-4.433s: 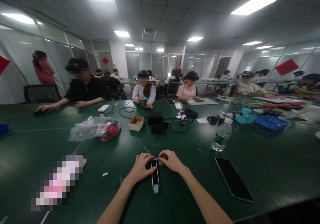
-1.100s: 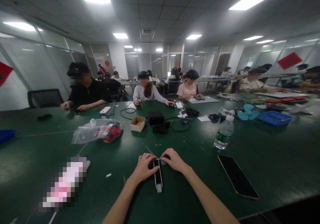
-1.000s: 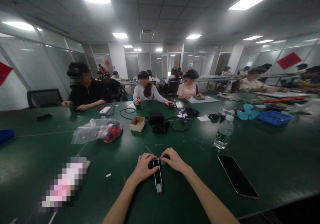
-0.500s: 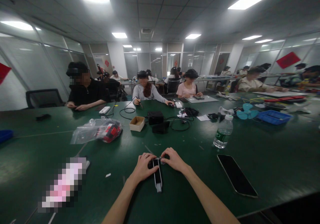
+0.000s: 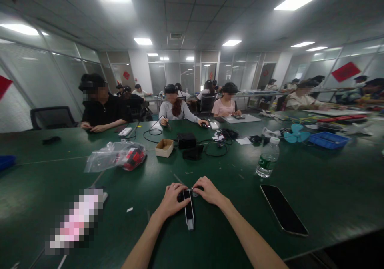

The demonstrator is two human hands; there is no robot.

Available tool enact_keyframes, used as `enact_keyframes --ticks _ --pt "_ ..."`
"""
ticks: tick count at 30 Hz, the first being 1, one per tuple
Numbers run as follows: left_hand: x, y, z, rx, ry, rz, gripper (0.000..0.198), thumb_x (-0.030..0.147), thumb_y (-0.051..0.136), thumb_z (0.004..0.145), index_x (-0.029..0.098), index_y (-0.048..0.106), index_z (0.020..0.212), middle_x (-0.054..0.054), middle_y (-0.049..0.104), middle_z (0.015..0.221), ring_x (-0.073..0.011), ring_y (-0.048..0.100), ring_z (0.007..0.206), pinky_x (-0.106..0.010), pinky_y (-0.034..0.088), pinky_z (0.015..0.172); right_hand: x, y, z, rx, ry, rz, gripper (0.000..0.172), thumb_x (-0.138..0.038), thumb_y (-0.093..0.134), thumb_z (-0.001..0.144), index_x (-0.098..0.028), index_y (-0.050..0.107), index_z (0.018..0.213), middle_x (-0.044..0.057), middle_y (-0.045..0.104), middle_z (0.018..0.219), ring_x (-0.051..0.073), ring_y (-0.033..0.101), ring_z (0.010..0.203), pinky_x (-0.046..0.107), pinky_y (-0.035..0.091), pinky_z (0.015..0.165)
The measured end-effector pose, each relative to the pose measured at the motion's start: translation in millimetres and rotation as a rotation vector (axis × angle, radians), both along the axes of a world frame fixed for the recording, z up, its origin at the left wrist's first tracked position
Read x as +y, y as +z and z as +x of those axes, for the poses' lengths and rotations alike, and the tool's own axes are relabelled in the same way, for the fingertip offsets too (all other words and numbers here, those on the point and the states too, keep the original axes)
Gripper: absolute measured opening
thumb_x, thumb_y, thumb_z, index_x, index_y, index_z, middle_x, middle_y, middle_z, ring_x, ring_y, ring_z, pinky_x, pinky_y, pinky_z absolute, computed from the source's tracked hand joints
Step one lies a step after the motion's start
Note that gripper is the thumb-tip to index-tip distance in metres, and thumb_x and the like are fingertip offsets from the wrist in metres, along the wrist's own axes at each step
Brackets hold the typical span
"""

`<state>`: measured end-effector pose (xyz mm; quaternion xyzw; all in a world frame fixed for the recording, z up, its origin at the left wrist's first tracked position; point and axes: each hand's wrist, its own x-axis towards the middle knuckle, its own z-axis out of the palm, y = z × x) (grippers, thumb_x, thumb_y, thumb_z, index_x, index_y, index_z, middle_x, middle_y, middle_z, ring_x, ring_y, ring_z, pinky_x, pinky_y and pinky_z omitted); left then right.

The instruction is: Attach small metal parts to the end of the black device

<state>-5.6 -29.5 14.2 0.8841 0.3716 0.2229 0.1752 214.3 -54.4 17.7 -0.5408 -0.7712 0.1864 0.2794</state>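
Note:
A slim black device with a pale frame [image 5: 189, 212] lies on the green table, its grey end towards me. My left hand [image 5: 174, 200] grips it from the left near its far end, thumb across its dark face. Close by on the right, my right hand [image 5: 208, 190] has thumb and fingers pinched together at the far end of the device. Something small and clear or silvery [image 5: 195, 194] shows under those fingertips; its kind is too small to make out.
A phone [image 5: 283, 210] and a water bottle [image 5: 268, 158] stand to the right. Ahead are an open small box [image 5: 164, 148], a black box [image 5: 186, 140], cables and a plastic bag with red and black pieces [image 5: 132, 157]. Several people sit across the table.
My right fingers have shifted very slightly at the far end of the device. The left hand and the device stay in place.

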Motion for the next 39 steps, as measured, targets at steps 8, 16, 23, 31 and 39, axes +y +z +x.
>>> enact_keyframes --ticks 8,16,23,31,39 --pt "-2.1 4.5 0.5 -0.003 -0.010 -0.013 0.038 0.045 0.060 0.081 0.026 0.060 0.114 -0.005 0.060 0.114 -0.0248 0.049 0.109 -0.040 0.036 0.093 -0.4 -0.1 -2.2 0.037 -0.034 0.019 0.019 -0.031 0.051 0.091 -0.019 0.065 0.088 0.004 0.063 0.091 0.018 0.052 0.091 0.030 0.041 0.081" --pt "-1.9 3.9 0.3 -0.005 -0.010 -0.003 0.038 0.045 0.060 0.081 0.026 0.060 0.114 -0.005 0.061 0.114 -0.0249 0.049 0.110 -0.041 0.037 0.094 0.4 0.0 -2.1 0.014 -0.026 0.046 0.031 -0.034 0.041 0.096 -0.018 0.068 0.089 0.005 0.063 0.094 0.017 0.051 0.092 0.030 0.039 0.084" --pt "-1.5 2.9 1.2 0.001 0.001 0.010 0.038 0.043 0.062 0.079 0.026 0.060 0.113 -0.004 0.061 0.113 -0.0244 0.050 0.109 -0.040 0.037 0.093 0.0 0.5 -3.1 -0.015 -0.027 0.060 0.035 -0.035 0.040 0.096 -0.018 0.069 0.086 0.006 0.063 0.094 0.018 0.051 0.092 0.031 0.039 0.084" --pt "-1.0 1.6 0.0 -0.010 -0.005 -0.017 0.040 0.045 0.061 0.080 0.027 0.059 0.115 -0.005 0.060 0.115 -0.0247 0.049 0.110 -0.040 0.036 0.094 -2.0 1.9 -3.6 -0.014 -0.035 0.054 0.035 -0.038 0.041 0.096 -0.020 0.069 0.088 0.006 0.063 0.096 0.018 0.051 0.094 0.033 0.039 0.086" --pt "0.9 1.8 -1.9 -0.095 0.043 -0.046 0.036 0.044 0.055 0.085 0.026 0.059 0.116 -0.005 0.060 0.117 -0.0242 0.049 0.112 -0.042 0.039 0.095 -12.0 15.6 -5.6 0.109 -0.203 0.049 0.026 -0.034 0.045 0.092 -0.019 0.065 0.098 0.006 0.063 0.101 0.019 0.053 0.098 0.032 0.042 0.086"
